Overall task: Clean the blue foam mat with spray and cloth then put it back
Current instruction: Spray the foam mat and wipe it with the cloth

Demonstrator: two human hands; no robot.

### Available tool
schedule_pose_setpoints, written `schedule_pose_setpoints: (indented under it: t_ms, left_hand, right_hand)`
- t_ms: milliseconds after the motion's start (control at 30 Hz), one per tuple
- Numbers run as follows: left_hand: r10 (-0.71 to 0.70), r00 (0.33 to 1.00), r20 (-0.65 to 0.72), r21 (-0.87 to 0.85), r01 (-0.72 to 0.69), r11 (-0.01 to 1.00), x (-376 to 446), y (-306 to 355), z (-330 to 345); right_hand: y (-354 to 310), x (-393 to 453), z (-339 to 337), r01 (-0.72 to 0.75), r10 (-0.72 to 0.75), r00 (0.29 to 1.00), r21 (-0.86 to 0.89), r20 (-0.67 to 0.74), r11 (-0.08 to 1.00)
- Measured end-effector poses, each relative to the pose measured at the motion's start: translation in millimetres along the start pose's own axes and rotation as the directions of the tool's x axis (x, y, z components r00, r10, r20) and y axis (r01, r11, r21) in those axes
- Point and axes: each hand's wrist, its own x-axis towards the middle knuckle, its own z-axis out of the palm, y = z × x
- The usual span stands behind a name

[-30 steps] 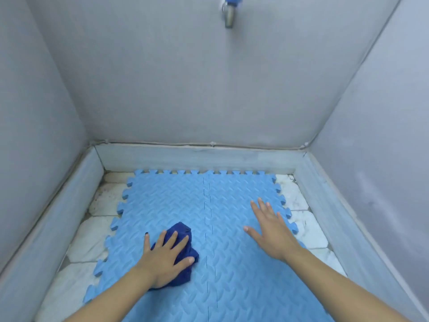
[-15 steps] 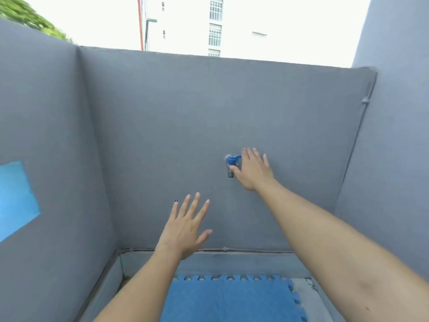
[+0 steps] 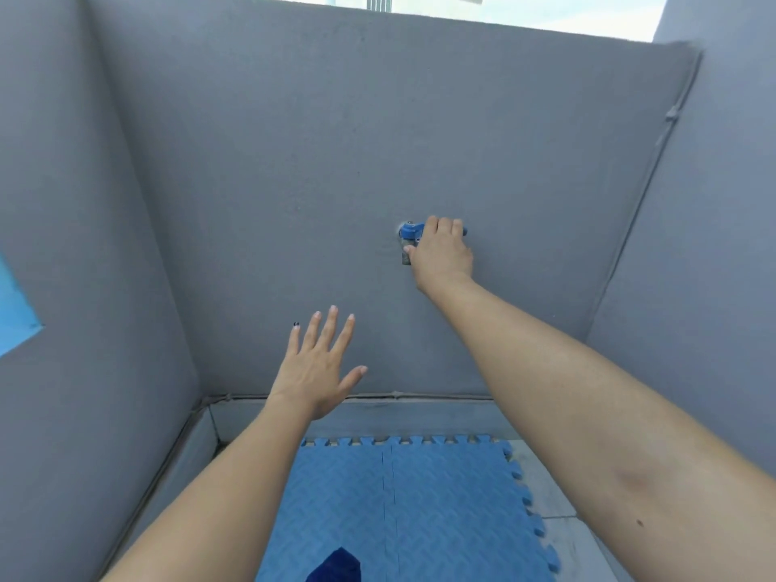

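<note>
A: Right hand (image 3: 443,256) is up on the back wall (image 3: 294,182), fingers curled over the blue tap (image 3: 408,233) handle. Spout points down. No water showing.

B: And the other one?

A: Left hand (image 3: 317,371) hangs in mid-air, fingers straight and spread, holding nothing.

B: So she's about to run water, I'd guess. Advice?

A: Turn the handle slowly, a small amount. The spout sits well above the floor, so a full blast would likely splash off the blue foam mat (image 3: 420,506) and the grey walls. Keep the wrist in line with the handle; a side pull may slip off it.

B: Where's the mat relative to that grip?

A: Well below it, flat on the floor against the base of the back wall, two interlocked tiles, toothed edges showing. The tap sits roughly above the mat's far edge, near the seam.

B: Cloth?

A: Dark blue cloth (image 3: 336,567) lies on the mat at the bottom of view, well apart from both hands. No spray bottle visible.
</note>
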Motion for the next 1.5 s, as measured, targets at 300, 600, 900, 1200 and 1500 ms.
schedule_pose_setpoints:
  t_ms: [300, 600, 900, 1200, 1500]
  left_hand:
    - [0.008, 1.0, 0.023, 0.004, -0.008, 1.0, -10, -2, 17]
    - [0.014, 0.999, 0.032, -0.034, -0.013, 0.999, -15, -8, 26]
    - [0.013, 0.999, 0.044, -0.055, -0.011, 0.998, -17, -2, 40]
    - [0.021, 0.997, 0.072, -0.085, -0.014, 0.996, -27, 4, 70]
    - [-0.003, 0.997, 0.071, -0.067, 0.008, 0.998, -38, -8, 88]
  right_hand:
    - [-8, 3, 1, -0.059, 0.06, 0.998, -0.136, 0.002, 0.989]
    - [-7, -3, 0, -0.048, 0.049, 0.999, -0.15, 0.003, 0.987]
    - [-5, -6, 7, -0.013, -0.008, 0.996, -0.235, -0.087, 0.972]
    - [12, -9, 27, 0.111, -0.148, 0.971, -0.192, -0.189, 0.975]
    - [20, 2, 24, 0.159, -0.159, 0.981, -0.012, -0.108, 0.987]
